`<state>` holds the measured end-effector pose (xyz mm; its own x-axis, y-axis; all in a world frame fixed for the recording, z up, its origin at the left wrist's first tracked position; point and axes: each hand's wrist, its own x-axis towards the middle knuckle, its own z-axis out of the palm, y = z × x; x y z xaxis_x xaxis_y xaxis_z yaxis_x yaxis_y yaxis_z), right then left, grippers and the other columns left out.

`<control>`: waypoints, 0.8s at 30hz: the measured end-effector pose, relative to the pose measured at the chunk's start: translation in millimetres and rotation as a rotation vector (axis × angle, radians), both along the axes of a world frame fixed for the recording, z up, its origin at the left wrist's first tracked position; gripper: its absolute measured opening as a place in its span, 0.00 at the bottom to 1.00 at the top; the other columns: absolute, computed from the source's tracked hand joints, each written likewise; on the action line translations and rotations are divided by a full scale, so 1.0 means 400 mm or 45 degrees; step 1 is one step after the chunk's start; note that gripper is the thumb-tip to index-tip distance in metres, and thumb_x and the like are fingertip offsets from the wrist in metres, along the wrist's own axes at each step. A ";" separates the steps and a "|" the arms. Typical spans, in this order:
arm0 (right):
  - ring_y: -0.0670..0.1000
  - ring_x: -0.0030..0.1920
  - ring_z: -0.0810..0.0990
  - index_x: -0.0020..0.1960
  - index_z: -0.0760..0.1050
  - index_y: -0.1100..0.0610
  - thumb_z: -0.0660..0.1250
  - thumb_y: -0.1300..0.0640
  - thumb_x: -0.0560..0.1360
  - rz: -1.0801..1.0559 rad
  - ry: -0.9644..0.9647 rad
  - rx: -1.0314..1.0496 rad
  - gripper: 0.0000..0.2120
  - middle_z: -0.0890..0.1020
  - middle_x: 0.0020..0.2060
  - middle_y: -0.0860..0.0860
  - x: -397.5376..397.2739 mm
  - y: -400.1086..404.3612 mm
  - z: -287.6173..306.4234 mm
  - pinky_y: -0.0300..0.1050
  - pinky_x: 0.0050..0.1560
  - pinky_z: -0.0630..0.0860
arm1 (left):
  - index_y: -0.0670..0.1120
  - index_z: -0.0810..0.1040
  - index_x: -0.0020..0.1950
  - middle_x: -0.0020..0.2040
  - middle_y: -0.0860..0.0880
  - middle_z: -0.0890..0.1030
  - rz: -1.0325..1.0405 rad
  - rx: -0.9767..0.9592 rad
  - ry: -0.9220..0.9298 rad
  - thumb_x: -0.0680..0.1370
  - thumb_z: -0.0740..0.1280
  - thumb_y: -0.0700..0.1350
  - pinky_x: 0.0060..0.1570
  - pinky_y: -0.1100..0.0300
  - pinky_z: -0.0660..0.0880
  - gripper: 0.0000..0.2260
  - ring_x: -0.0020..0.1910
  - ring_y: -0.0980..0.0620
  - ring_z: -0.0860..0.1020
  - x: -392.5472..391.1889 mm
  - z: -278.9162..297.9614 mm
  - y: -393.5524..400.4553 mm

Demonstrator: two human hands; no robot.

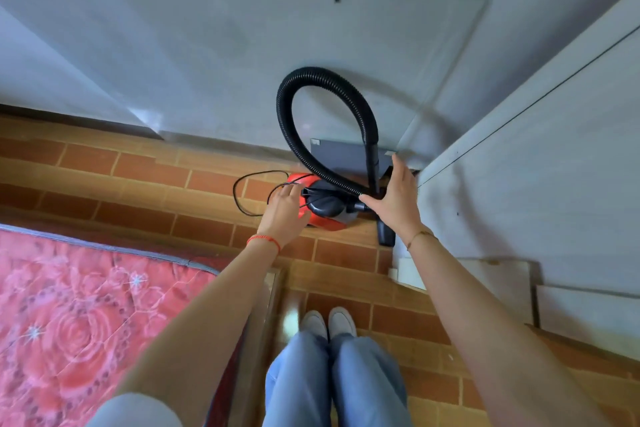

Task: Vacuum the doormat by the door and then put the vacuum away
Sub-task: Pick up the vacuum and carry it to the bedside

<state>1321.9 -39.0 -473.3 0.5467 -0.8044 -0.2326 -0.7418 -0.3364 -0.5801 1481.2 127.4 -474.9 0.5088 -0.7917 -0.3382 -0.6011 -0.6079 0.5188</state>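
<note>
No brand, label or writing can be read anywhere.

The vacuum [323, 204], a red and black canister, sits on the brick-pattern floor [138, 184] close to the wall [207, 45], in the corner beside a white panel [536, 156]. Its black hose [294, 135] rises in a tall loop against the wall and comes back down to a rigid tube [373, 163] that ends in a nozzle [386, 234] on the floor. A thin black cord [239, 198] loops on the floor to the left of the canister. A dark flat piece [339, 154] lies on the floor behind the vacuum, at the foot of the wall; what it is cannot be told.

The left hand [285, 211] reaches down to the vacuum's red end, fingers loosely curved at the cord there; whether it grips anything cannot be told. The right hand [394, 198] is spread wide, fingers straight, thumb at the hose near the tube, holding nothing.

A pink floral mattress [86, 305] lies at the lower left. 2 white shoes [327, 322] stand on the floor below the vacuum.
</note>
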 end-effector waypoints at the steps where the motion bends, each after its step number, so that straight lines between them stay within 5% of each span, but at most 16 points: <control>1: 0.58 0.75 0.56 0.77 0.50 0.60 0.78 0.48 0.66 0.002 0.009 0.003 0.52 0.58 0.75 0.56 0.006 -0.003 -0.045 0.55 0.73 0.59 | 0.45 0.66 0.72 0.64 0.43 0.73 0.004 0.006 0.022 0.73 0.67 0.40 0.62 0.50 0.70 0.27 0.63 0.42 0.71 0.002 -0.054 -0.007; 8: 0.59 0.77 0.47 0.78 0.39 0.62 0.80 0.45 0.62 -0.007 0.065 -0.049 0.63 0.48 0.77 0.62 0.062 -0.040 -0.341 0.50 0.75 0.51 | 0.42 0.60 0.76 0.73 0.44 0.65 0.004 0.094 -0.029 0.75 0.68 0.41 0.70 0.52 0.63 0.31 0.71 0.45 0.63 0.033 -0.389 -0.068; 13: 0.60 0.76 0.52 0.78 0.38 0.62 0.81 0.46 0.60 -0.015 0.001 -0.140 0.65 0.50 0.77 0.61 0.079 -0.060 -0.498 0.53 0.73 0.56 | 0.40 0.60 0.75 0.72 0.42 0.65 -0.085 0.068 -0.136 0.75 0.68 0.42 0.72 0.50 0.60 0.31 0.71 0.43 0.62 0.062 -0.567 -0.127; 19: 0.53 0.75 0.60 0.78 0.45 0.59 0.80 0.52 0.64 -0.102 -0.285 -0.170 0.57 0.59 0.75 0.55 0.090 -0.102 -0.620 0.48 0.74 0.62 | 0.41 0.64 0.74 0.71 0.43 0.67 -0.215 0.052 -0.240 0.73 0.71 0.43 0.72 0.51 0.58 0.32 0.71 0.43 0.62 0.088 -0.721 -0.194; 24: 0.53 0.63 0.74 0.72 0.59 0.60 0.78 0.53 0.64 -0.127 -0.325 -0.159 0.43 0.69 0.66 0.54 0.102 -0.137 -0.657 0.43 0.59 0.73 | 0.42 0.70 0.66 0.63 0.43 0.72 -0.259 0.100 -0.308 0.73 0.71 0.46 0.66 0.52 0.63 0.24 0.65 0.42 0.66 0.101 -0.809 -0.220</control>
